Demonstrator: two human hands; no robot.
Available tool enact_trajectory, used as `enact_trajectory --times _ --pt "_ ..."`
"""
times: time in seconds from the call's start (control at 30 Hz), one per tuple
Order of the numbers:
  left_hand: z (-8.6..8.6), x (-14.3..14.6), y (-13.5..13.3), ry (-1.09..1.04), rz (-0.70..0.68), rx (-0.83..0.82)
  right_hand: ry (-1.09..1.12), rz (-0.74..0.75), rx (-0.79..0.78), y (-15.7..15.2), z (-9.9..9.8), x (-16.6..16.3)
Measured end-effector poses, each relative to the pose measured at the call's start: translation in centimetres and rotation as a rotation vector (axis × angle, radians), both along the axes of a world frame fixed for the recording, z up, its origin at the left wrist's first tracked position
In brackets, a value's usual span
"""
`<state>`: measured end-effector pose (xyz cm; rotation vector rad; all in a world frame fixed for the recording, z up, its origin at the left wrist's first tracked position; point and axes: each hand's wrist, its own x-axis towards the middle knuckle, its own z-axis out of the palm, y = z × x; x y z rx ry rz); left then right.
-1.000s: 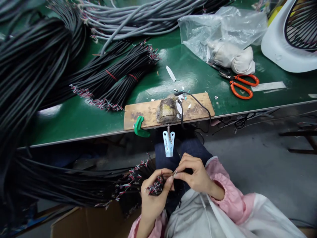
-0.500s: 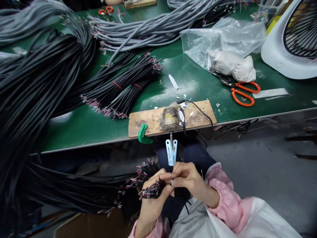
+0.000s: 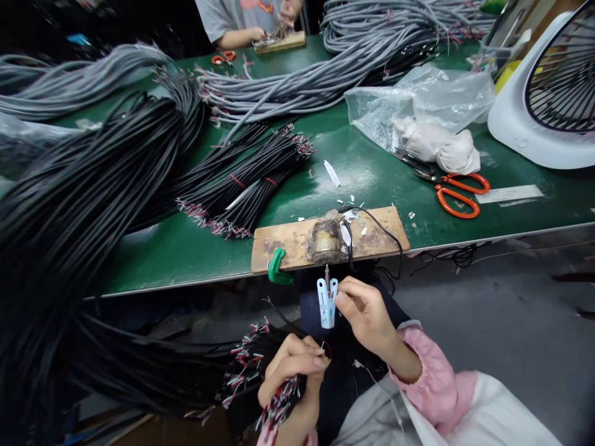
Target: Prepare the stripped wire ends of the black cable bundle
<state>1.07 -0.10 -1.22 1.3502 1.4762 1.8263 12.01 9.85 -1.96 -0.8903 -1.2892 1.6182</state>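
Note:
In my left hand point(image 3: 295, 371) is a bundle of thin black cables point(image 3: 281, 399) with red, white and dark wire ends. Between its thumb and forefinger, one fine wire end sticks up. My right hand point(image 3: 367, 313) is higher, its thumb and forefinger pinched together beside a light blue clothespin point(image 3: 327, 306). Whether these fingertips touch the clothespin or hold something small, I cannot tell. The clothespin hangs at a metal tip point(image 3: 326, 272) that projects from a mesh-wrapped holder point(image 3: 325, 240) on a wooden board point(image 3: 279, 241).
A green clamp point(image 3: 279, 269) grips the board at the table edge. Black cable bundles point(image 3: 251, 186) and grey cables point(image 3: 288, 93) lie on the green table point(image 3: 195, 260). Orange-handled scissors point(image 3: 460, 192), a plastic bag point(image 3: 427, 99) and a white fan point(image 3: 515, 130) stand right. Another person point(image 3: 237, 25) works opposite.
My right hand has parted from my left and moved up beside the clothespin. My left hand has turned, still holding the cables. The view has tilted up, bringing the person opposite into sight.

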Motion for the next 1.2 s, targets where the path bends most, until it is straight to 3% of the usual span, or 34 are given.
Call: enact_trajectory --times 0.17,0.3,0.7,0.83,0.93,1.03,1.2 --pt "0.0 0.7 1.5 0.071 0.127 0.103 0.093 0.150 -0.153 1.3 1.3 -1.2" --pt "-0.2 1.1 2.3 0.114 0.190 0.134 0.220 0.270 -0.266 1.1 0.9 -1.2" --pt "-0.1 1.6 2.7 0.128 0.193 0.058 0.456 0.342 -0.494 0.6 -0.4 -1.7" --pt "-0.4 1.5 1.9 0.030 0.182 -0.041 0.427 0.262 -0.493 -0.1 -2.6 -0.9" --pt "-0.3 1.1 1.1 -0.008 0.129 -0.152 0.329 0.222 -0.400 -0.9 -4.1 0.4" --pt "-0.1 0.2 0.2 -0.025 0.110 -0.228 0.175 0.296 -0.279 -1.8 -4.4 1.8" --pt "-0.5 -1.1 -1.0 -0.191 0.015 -0.556 0.107 0.364 -0.185 -3.6 -3.9 2.0"
